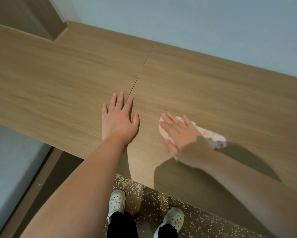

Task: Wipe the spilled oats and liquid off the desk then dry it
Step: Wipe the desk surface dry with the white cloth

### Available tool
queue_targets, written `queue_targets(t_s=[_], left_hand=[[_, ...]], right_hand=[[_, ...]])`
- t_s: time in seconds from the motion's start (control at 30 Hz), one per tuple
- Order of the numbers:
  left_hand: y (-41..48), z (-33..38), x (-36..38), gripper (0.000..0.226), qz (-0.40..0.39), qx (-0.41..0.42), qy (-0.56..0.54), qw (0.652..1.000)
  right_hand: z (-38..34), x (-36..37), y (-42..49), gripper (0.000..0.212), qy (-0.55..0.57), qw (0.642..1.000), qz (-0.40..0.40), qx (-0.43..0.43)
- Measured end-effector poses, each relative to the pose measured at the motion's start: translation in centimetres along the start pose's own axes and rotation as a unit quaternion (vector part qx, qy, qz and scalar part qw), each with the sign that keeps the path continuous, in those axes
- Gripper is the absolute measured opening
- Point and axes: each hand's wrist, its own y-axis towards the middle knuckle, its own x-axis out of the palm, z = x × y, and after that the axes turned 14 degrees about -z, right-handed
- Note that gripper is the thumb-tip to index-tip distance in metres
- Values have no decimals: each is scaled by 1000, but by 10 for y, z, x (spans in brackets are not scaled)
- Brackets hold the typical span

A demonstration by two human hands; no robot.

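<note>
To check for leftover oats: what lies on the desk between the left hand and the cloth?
In the head view, only bare desk lies between the left hand and the cloth.

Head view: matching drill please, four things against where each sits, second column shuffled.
Things:
1. left hand
2. right hand
3. cloth
4. oats

Places:
a. scattered on the floor
b. flat on the bare desk, fingers spread
c. pressing on the cloth
d. on the desk, under a hand

Pairs: 1-b, 2-c, 3-d, 4-a.
</note>
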Motion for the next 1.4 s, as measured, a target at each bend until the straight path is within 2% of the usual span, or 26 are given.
queue_targets(t_s=[0.03, 0.07, 0.13, 0.2, 0.27, 0.33, 0.4, 0.43, 0.5, 0.6, 0.67, 0.73, 0.8, 0.87, 0.93, 1.0, 1.03, 1.07, 1.1, 1.13, 1.17, 1.2, 1.23, 1.3, 1.37, 1.4], left_hand=[[0, 0, 0, 60, -1, -1, 2, 1000], [0, 0, 0, 60, -1, -3, 4, 1000], [-1, 0, 0, 60, -3, -4, 5, 1000], [-1, 0, 0, 60, -3, -5, 4, 1000], [-1, 0, 0, 60, -4, -5, 4, 1000], [-1, 0, 0, 60, -7, -4, 7, 1000], [0, 0, 0, 60, -10, -4, 10, 1000], [0, 0, 0, 60, -10, -4, 10, 1000], [1, -1, 0, 60, -9, -5, 10, 1000], [1, -1, 1, 59, -9, -6, 12, 1000], [1, -1, 1, 59, -9, -8, 12, 1000], [2, -1, 1, 59, -10, -7, 10, 1000], [1, 0, 0, 59, -10, -8, 7, 1000], [1, 0, 1, 59, -7, -9, 4, 1000], [1, 0, 0, 59, -5, -7, 3, 1000], [1, 0, 0, 59, -4, -7, 4, 1000], [1, 0, 0, 59, -4, -7, 4, 1000], [1, 1, 0, 58, -3, -6, 4, 1000], [2, 1, 0, 58, -2, -5, 5, 1000], [2, 0, 0, 58, 0, -4, 4, 1000], [1, 0, 0, 58, 0, -5, 3, 1000], [1, 0, 0, 58, 0, -6, 4, 1000], [1, 0, 0, 58, 0, -7, 6, 1000], [1, 1, 0, 58, 1, -6, 7, 1000], [1, 0, 0, 58, 1, -5, 5, 1000], [1, 0, 0, 58, 1, -4, 5, 1000]], right_hand=[[19, -4, 7, 57, -17, 1000, 3, 13], [39, -7, 16, 56, -19, 998, 13, 65], [66, -22, 29, 54, 45, 975, 69, 207], [57, -29, 41, 57, 85, 957, 99, 261], [29, -20, 42, 60, 38, 978, 66, 194], [5, 0, 25, 62, -13, 999, 41, 32], [10, 9, 5, 61, -37, 992, 29, -114], [26, 5, 4, 63, -54, 989, 38, -132], [60, -6, 16, 68, -74, 997, 24, -8], [89, -32, 32, 57, 56, 971, 90, 213], [70, -31, 35, 59, 73, 958, 110, 254], [25, -10, 30, 64, 41, 974, 71, 210], [-32, 18, 4, 68, 16, 997, 30, 74], [-61, 43, -28, 67, 4, 994, 39, -100], [-47, 53, -44, 58, 13, 970, 42, -240], [-16, 49, -39, 64, 5, 965, 1, -261], [5, 41, -33, 71, 27, 969, -6, -247], [26, 32, -31, 73, 108, 970, 1, -219], [45, 23, -26, 68, 172, 976, 6, -133], [61, 12, -20, 62, 190, 981, 25, 19], [72, 5, -17, 58, 176, 964, 75, 182], [73, 3, -15, 57, 142, 944, 127, 268], [59, 2, -14, 58, 112, 938, 135, 300], [13, 15, -17, 66, 74, 963, 107, 235], [-36, 35, -33, 70, 65, 994, 46, 76], [-51, 48, -45, 69, 50, 998, 27, -33]])
